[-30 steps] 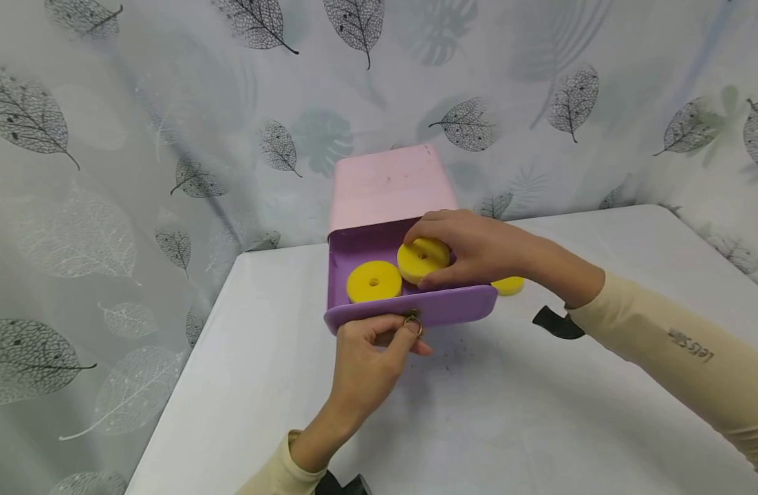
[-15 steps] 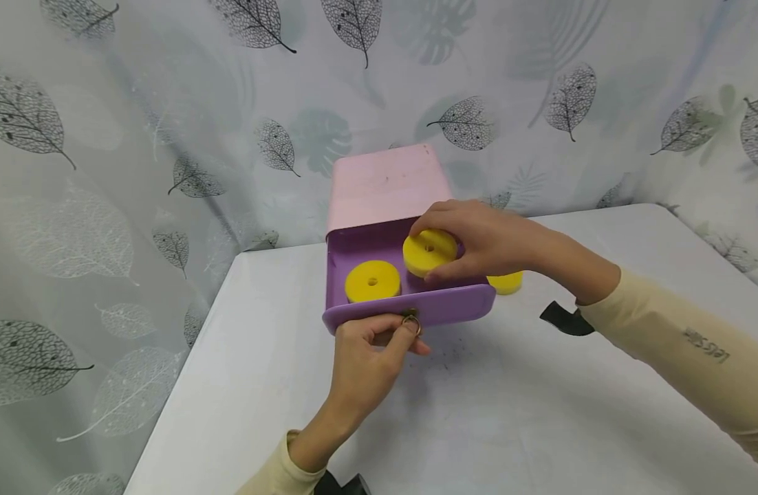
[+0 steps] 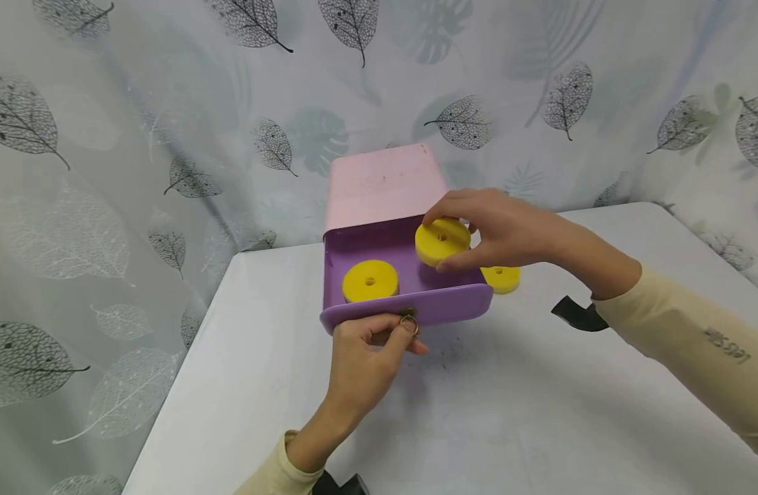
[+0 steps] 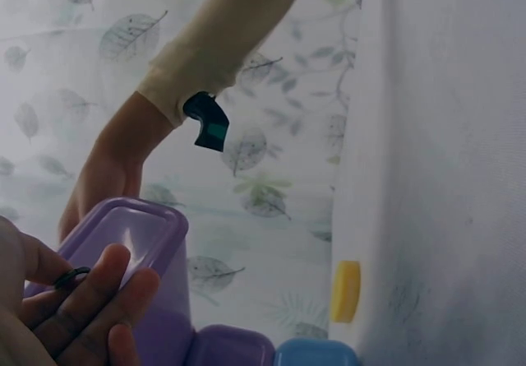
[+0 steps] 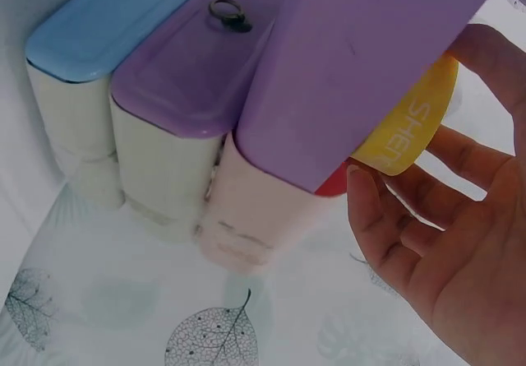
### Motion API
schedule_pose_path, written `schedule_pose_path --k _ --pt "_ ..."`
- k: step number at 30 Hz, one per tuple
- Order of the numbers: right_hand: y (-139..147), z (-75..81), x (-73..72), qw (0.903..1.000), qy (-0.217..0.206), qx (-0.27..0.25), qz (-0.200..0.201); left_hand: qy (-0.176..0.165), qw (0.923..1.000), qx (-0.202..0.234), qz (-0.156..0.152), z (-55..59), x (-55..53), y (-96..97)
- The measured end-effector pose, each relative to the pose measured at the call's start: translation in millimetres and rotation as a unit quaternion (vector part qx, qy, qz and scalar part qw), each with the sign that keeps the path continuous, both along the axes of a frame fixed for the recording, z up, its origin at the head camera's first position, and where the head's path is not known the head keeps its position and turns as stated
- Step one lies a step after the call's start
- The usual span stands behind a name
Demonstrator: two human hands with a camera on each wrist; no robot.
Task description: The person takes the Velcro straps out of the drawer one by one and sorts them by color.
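My left hand (image 3: 362, 364) pinches the metal ring pull (image 3: 413, 328) on a purple drawer (image 3: 441, 306). The drawer stands pulled out of a pink box (image 3: 388, 185). Above the drawer's right side, my right hand (image 3: 509, 230) grips a thick yellow disc (image 3: 436, 253) with a centre hole, fingers at its far edge and thumb at its near edge. White lettering shows on the side of this yellow disc (image 5: 419, 123) in the right wrist view. Another yellow disc (image 3: 370, 292) lies in the drawer's left part. In the left wrist view, fingers curl by the ring (image 4: 72, 277).
A third yellow disc (image 3: 503, 279) lies on the white table (image 3: 509, 399) right of the drawer. Under the open drawer, a purple drawer front (image 5: 181, 78) and a blue drawer front (image 5: 107, 29) are closed, each with a ring pull. A leaf-patterned curtain (image 3: 230, 89) hangs behind.
My right hand has raised the yellow disc from the drawer and shifted it to the right. The left hand keeps its hold on the ring pull, and the drawer stays out.
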State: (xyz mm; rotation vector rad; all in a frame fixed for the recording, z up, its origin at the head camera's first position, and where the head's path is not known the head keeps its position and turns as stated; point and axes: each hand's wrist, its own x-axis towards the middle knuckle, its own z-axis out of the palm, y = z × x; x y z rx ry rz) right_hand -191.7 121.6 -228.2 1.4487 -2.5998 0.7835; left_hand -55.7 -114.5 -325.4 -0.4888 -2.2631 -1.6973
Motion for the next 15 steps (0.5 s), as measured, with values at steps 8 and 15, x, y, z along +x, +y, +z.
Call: schedule_pose_path --k 8,15 --pt "16.7 3.3 -3.6 0.9997 0.004 0.001 -0.026 0.006 1.0 0.005 -0.004 -1.3 -1.1 0.4" --pt "29.1 3.7 -7.7 0.9985 0.002 0.003 -0.054 0.012 0.9999 0.002 0.0 -2.2 -2.3 0.3"
